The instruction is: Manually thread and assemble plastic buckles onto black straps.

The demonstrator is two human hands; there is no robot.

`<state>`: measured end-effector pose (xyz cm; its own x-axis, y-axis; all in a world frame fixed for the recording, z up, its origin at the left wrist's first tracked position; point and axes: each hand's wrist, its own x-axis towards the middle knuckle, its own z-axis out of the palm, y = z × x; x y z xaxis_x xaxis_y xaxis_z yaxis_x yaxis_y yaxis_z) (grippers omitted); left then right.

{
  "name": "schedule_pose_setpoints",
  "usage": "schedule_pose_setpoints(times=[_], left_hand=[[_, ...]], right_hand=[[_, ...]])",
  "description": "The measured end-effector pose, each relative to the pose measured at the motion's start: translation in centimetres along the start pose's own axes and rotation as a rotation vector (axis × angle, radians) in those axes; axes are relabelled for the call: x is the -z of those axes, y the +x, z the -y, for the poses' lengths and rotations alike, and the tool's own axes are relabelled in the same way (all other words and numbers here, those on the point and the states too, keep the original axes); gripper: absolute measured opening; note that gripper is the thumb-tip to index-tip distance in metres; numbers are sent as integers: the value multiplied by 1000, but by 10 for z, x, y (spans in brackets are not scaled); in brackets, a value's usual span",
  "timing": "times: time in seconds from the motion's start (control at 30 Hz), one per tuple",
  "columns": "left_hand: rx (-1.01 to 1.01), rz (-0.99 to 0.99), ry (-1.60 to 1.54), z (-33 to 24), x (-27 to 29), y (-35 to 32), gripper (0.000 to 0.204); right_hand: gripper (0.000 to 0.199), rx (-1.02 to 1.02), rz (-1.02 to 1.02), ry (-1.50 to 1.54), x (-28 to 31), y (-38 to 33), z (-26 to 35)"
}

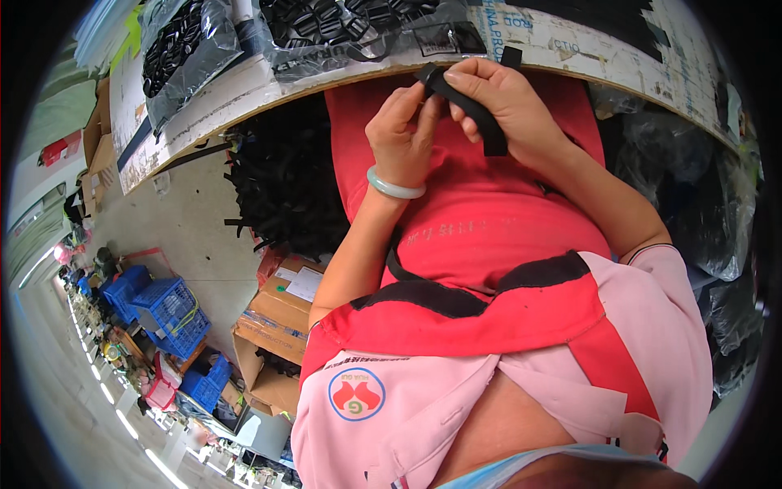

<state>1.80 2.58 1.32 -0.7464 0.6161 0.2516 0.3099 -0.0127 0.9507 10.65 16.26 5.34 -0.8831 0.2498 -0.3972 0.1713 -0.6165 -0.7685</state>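
The black strap (476,110) sits in the upper middle of the frame, a flat band running down and to the right from its folded end near the table edge (244,110). My right hand (509,106) grasps it, thumb and fingers wrapped over the band so that its lower end sticks out below my palm. My left hand (403,130) meets it from the left, its fingertips pinching the strap's upper end just beside my right thumb. A pale green bangle (393,187) circles my left wrist. Both hands hover over my red apron (489,244), which fills the centre of the frame, with my pink shirt (652,326) below it toward the lower right.

Along the top of the frame the table carries clear plastic bags of black buckles (326,24). A heap of black straps (285,187) lies under the table, left of centre. Further down on the left stand open cardboard boxes (277,326), and blue plastic crates (167,314) sit at the lower left on the floor.
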Motion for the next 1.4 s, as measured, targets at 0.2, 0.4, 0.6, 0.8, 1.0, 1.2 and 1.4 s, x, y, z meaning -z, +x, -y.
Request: schedule_pose_setpoints(times=[0.2, 0.4, 0.6, 0.8, 1.0, 1.2, 1.4], left_hand=[[-174, 126, 187, 0, 8, -2, 19], [725, 47, -702, 4, 17, 0, 24], [450, -52, -548, -13, 11, -2, 19], [722, 65, -893, -20, 9, 0, 20], [576, 24, -590, -6, 14, -4, 21], [494, -153, -557, -8, 6, -7, 18], [87, -32, -227, 3, 6, -14, 16]], right_hand=[[30, 4, 53, -43, 13, 9, -1], [14, 371, 57, -574, 23, 12, -20], [10, 565, 38, -473, -13, -20, 8], [10, 901, -34, -883, 8, 4, -12], [11, 573, 15, -500, -15, -24, 11], [17, 67, -58, -585, 4, -14, 0], [19, -15, -36, -457, 9, -4, -10]])
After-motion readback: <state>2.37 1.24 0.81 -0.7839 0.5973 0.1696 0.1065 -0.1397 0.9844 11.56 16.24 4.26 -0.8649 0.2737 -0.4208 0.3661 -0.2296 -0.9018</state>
